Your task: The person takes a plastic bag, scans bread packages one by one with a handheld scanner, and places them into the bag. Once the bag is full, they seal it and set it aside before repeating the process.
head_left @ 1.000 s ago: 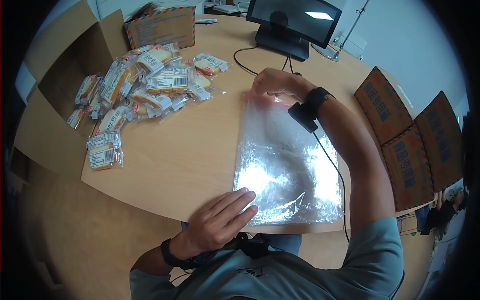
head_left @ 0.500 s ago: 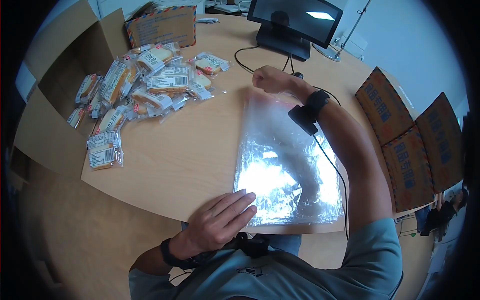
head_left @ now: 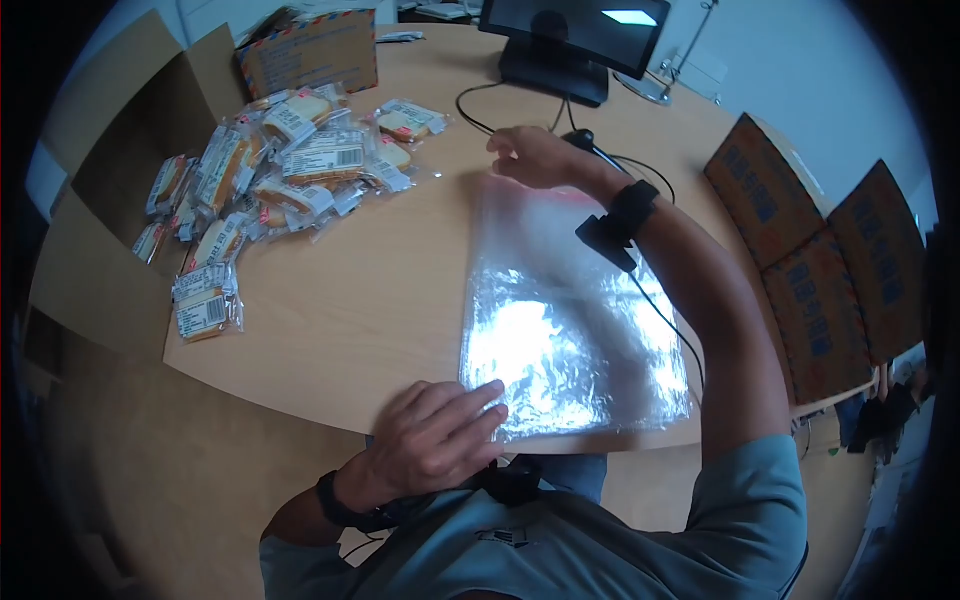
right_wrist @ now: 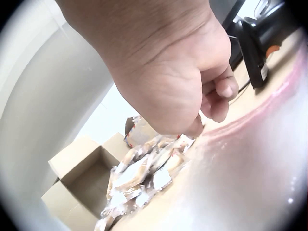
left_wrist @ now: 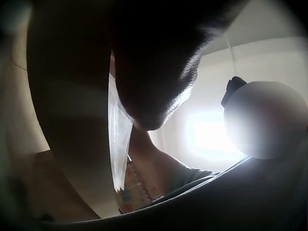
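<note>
A flat clear plastic bag (head_left: 570,300) with a pinkish top edge lies on the table, shining under the light. My left hand (head_left: 435,435) rests at its lower left corner, fingers extended and fingertips on the film; in the left wrist view this hand (left_wrist: 159,67) is mostly dark. At the far edge of the bag is my right hand (head_left: 540,158), its fingers curled and a gap showing behind the thumb. The right wrist view has the right hand (right_wrist: 178,82) with digits close to the pink edge; whether they pinch film I cannot tell.
Packaged bread slices (head_left: 325,155) lie heaped at the left, by an open cardboard box (head_left: 110,290). Another carton (head_left: 310,60) stands behind them. A monitor (head_left: 580,40) with cables is at the back, an open printed carton (head_left: 810,270) at the right.
My right hand lifted slightly off the bag's far edge, then came back lower with thumb and fingers more apart. The left hand stays at the corner. The head view has shifted a little.
</note>
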The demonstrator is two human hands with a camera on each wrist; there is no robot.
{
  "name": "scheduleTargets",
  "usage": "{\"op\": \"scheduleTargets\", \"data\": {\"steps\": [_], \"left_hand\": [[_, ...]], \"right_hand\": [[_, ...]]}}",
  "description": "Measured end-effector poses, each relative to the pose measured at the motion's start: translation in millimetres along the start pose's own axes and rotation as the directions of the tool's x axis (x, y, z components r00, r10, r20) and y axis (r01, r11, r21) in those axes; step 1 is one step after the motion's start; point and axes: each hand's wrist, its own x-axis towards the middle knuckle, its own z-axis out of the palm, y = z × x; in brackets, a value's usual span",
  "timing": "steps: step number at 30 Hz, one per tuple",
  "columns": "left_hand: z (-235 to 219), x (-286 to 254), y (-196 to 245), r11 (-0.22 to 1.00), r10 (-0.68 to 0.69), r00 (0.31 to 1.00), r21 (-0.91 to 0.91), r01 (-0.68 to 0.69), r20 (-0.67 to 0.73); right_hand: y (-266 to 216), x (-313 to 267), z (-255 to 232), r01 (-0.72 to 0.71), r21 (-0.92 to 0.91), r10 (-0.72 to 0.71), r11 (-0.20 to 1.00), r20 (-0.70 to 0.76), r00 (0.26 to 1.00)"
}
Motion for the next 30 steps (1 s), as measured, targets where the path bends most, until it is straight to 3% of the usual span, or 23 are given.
{"op": "scheduleTargets", "data": {"steps": [3,5,7,9,10,11,13,15,16,17,19,20,23,25,27,30], "left_hand": [[-7.7,-0.7,4.6,0.998,-0.025,1.0,-0.05,0.026,0.016],[-6.6,-1.1,9.7,0.999,-0.024,1.0,0.038,0.024,0.006],[-1.9,1.5,15.4,1.0,-0.03,0.998,0.003,0.03,0.061],[5.8,2.2,20.8,0.954,-0.288,0.957,-0.076,0.29,0.03],[7.8,-2.1,17.8,0.952,-0.296,0.948,-0.04,0.303,0.121],[11.1,-2.5,21.1,0.956,-0.285,0.951,-0.036,0.291,0.122],[16.0,-3.7,28.5,0.94,-0.334,0.928,-0.019,0.341,0.164],[21.0,-4.9,32.9,0.943,-0.331,0.925,0.034,0.331,0.185],[22.2,-5.2,34.3,0.943,-0.334,0.921,0.08,0.324,0.202],[23.0,-4.9,35.8,0.943,-0.331,0.922,0.092,0.318,0.202],[22.3,-5.1,38.9,0.936,-0.346,0.912,0.143,0.32,0.221],[20.6,-5.7,40.0,0.937,-0.342,0.913,0.157,0.313,0.221],[12.5,-2.4,43.9,0.933,-0.344,0.91,0.196,0.303,0.232],[-2.8,11.7,49.1,0.922,-0.277,0.936,0.334,0.196,0.217],[-15.0,34.7,47.4,0.944,-0.225,0.94,0.295,0.146,0.256],[-13.8,75.6,27.5,0.973,-0.157,0.921,0.215,0.083,0.357]], "right_hand": [[-14.4,-47.9,-37.8,-0.052,-0.003,0.052,0.999,-0.046,0.998],[-27.9,-101.7,-73.1,-0.155,0.047,0.157,0.987,-0.034,0.987],[-32.3,-161.8,-84.0,-0.241,0.087,0.244,0.967,-0.03,0.969],[-36.3,-229.0,-84.7,-0.394,0.038,0.396,0.918,-0.034,0.918],[-39.5,-263.0,-73.8,-0.447,-0.019,0.445,0.894,-0.074,0.893],[-45.6,-292.7,-61.8,-0.495,-0.073,0.485,0.866,-0.117,0.867],[-68.5,-330.3,-51.9,-0.625,0.277,0.646,0.73,0.019,0.763],[-81.1,-347.3,-39.0,-0.576,0.331,0.598,0.748,0.041,0.8],[-90.0,-352.0,-28.2,-0.495,0.289,0.542,0.82,-0.11,0.833],[-92.2,-355.0,-18.0,-0.489,0.298,0.54,0.82,-0.12,0.833],[-91.3,-358.9,0.1,-0.421,0.062,0.424,0.905,-0.211,0.881],[-88.8,-360.2,3.1,-0.421,0.038,0.421,0.906,-0.175,0.89],[-92.4,-362.5,-1.6,-0.515,0.076,0.519,0.854,-0.215,0.828],[-93.6,-356.7,-20.1,-0.47,0.075,0.473,0.88,-0.241,0.847],[-90.9,-346.2,-31.5,-0.421,0.072,0.425,0.904,-0.247,0.871],[-78.2,-316.7,-34.1,-0.234,0.051,0.239,0.971,-0.236,0.942]]}}
